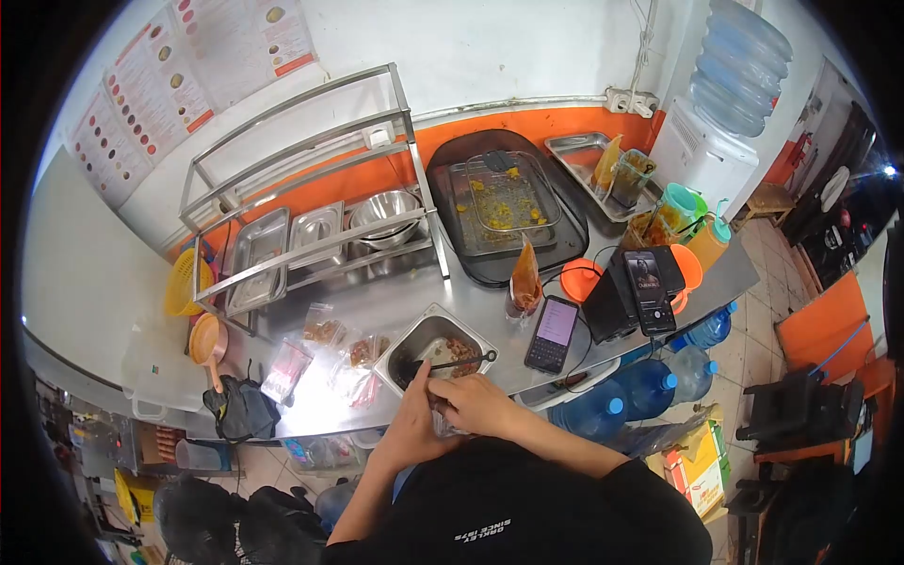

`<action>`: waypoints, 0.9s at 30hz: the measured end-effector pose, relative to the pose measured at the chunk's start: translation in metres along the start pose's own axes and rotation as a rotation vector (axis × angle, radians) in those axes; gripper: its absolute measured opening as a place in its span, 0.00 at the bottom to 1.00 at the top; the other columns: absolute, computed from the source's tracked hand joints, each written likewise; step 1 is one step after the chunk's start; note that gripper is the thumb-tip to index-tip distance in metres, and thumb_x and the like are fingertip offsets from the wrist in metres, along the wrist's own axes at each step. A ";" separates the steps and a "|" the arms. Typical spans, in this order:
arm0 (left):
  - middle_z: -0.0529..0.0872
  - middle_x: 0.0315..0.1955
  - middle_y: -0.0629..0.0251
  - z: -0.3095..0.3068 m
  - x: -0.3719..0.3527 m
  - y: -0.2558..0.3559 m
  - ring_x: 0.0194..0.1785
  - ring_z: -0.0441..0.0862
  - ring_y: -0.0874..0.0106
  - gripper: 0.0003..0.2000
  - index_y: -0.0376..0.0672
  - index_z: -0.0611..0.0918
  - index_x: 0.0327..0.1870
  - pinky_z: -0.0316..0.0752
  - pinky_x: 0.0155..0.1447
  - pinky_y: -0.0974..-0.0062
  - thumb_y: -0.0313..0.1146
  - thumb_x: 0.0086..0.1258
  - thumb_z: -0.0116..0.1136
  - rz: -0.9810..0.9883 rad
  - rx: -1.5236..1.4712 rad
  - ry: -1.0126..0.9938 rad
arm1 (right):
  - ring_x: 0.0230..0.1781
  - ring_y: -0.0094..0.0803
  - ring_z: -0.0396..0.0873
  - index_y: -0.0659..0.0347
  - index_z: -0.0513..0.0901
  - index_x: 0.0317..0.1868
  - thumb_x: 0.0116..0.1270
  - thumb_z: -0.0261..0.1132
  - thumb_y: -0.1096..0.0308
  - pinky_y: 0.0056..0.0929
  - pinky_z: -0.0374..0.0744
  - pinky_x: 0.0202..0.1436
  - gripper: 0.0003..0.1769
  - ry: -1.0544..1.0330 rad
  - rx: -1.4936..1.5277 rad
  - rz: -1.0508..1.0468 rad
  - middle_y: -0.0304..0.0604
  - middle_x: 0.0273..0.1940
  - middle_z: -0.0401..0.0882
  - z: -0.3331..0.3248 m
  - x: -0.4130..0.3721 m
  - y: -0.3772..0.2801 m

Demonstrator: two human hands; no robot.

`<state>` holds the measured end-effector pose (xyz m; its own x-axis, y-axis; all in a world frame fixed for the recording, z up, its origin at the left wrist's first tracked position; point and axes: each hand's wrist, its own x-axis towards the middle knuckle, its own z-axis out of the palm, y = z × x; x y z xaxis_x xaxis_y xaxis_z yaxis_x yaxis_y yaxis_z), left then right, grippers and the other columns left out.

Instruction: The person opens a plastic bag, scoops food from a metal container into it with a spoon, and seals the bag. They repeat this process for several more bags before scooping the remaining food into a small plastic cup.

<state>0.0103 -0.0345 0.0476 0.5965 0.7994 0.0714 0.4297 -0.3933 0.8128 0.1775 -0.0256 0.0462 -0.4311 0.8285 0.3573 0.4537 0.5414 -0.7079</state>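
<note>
Now L hand touches ladle in pan; R hand grips bag.

A white wall is seen at the far side, crossed low down by an orange band, with menu posters pinned at the far left. A steel counter is set along it, and a steel rack is stood on its left part. A water dispenser is placed at the far right, above pale floor tiles. Everything is brightly lit.
</note>
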 end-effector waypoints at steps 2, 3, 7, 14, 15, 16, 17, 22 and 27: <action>0.59 0.67 0.43 -0.003 0.004 0.012 0.67 0.63 0.47 0.53 0.30 0.53 0.69 0.62 0.69 0.60 0.34 0.43 0.77 0.045 0.166 0.099 | 0.33 0.51 0.80 0.61 0.74 0.42 0.56 0.61 0.73 0.47 0.76 0.34 0.12 -0.002 0.000 -0.017 0.49 0.32 0.81 0.003 0.000 0.003; 0.59 0.67 0.43 -0.003 0.006 0.012 0.67 0.63 0.47 0.53 0.30 0.53 0.69 0.62 0.69 0.60 0.34 0.43 0.77 0.045 0.165 0.099 | 0.33 0.50 0.80 0.61 0.75 0.41 0.57 0.62 0.73 0.45 0.77 0.34 0.11 0.035 -0.026 -0.029 0.48 0.32 0.81 0.004 -0.001 0.004; 0.74 0.48 0.49 0.001 0.009 -0.001 0.51 0.72 0.49 0.31 0.34 0.71 0.51 0.69 0.55 0.59 0.27 0.42 0.73 0.042 0.190 0.192 | 0.33 0.46 0.80 0.61 0.76 0.37 0.56 0.64 0.73 0.41 0.77 0.35 0.08 0.159 -0.019 0.017 0.47 0.32 0.79 -0.003 0.003 -0.001; 0.75 0.37 0.54 0.010 0.022 -0.001 0.43 0.73 0.54 0.19 0.38 0.76 0.36 0.69 0.47 0.60 0.23 0.39 0.69 0.090 0.367 0.535 | 0.33 0.43 0.82 0.65 0.82 0.36 0.55 0.66 0.75 0.34 0.79 0.36 0.07 0.251 0.289 0.184 0.48 0.35 0.82 -0.003 0.001 -0.012; 0.75 0.37 0.54 0.012 0.024 -0.001 0.43 0.73 0.54 0.19 0.38 0.76 0.36 0.69 0.47 0.60 0.23 0.39 0.69 0.091 0.366 0.536 | 0.33 0.44 0.81 0.67 0.81 0.35 0.55 0.65 0.76 0.35 0.78 0.37 0.07 0.241 0.241 0.141 0.49 0.33 0.81 0.001 0.000 -0.008; 0.76 0.36 0.55 0.015 0.026 -0.001 0.42 0.73 0.55 0.17 0.38 0.76 0.34 0.69 0.46 0.61 0.22 0.39 0.68 0.116 0.372 0.575 | 0.33 0.46 0.81 0.68 0.80 0.34 0.55 0.65 0.77 0.36 0.78 0.38 0.06 0.229 0.192 0.097 0.50 0.31 0.80 0.002 0.000 -0.006; 0.77 0.35 0.56 0.016 0.028 -0.001 0.41 0.73 0.56 0.16 0.38 0.77 0.33 0.68 0.46 0.62 0.22 0.39 0.67 0.141 0.379 0.614 | 0.33 0.46 0.81 0.68 0.80 0.34 0.55 0.65 0.77 0.36 0.78 0.38 0.06 0.227 0.192 0.095 0.50 0.31 0.80 0.001 0.000 -0.007; 0.78 0.36 0.57 -0.002 0.022 -0.015 0.43 0.74 0.56 0.16 0.39 0.78 0.35 0.68 0.47 0.63 0.23 0.42 0.67 0.077 0.432 0.587 | 0.34 0.44 0.84 0.68 0.82 0.40 0.54 0.66 0.77 0.33 0.80 0.37 0.11 0.097 0.233 0.211 0.52 0.34 0.82 -0.019 0.000 -0.017; 0.79 0.31 0.67 -0.013 0.019 -0.038 0.36 0.74 0.76 0.06 0.39 0.79 0.40 0.66 0.41 0.76 0.30 0.71 0.53 -0.190 -0.259 0.707 | 0.37 0.35 0.86 0.67 0.83 0.48 0.54 0.68 0.80 0.25 0.81 0.36 0.19 0.209 0.336 0.309 0.53 0.39 0.84 -0.032 0.003 -0.015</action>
<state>-0.0035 0.0014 0.0258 -0.0828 0.9766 0.1984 0.2571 -0.1714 0.9511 0.1942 -0.0267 0.0772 -0.1352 0.9725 0.1896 0.2450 0.2183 -0.9446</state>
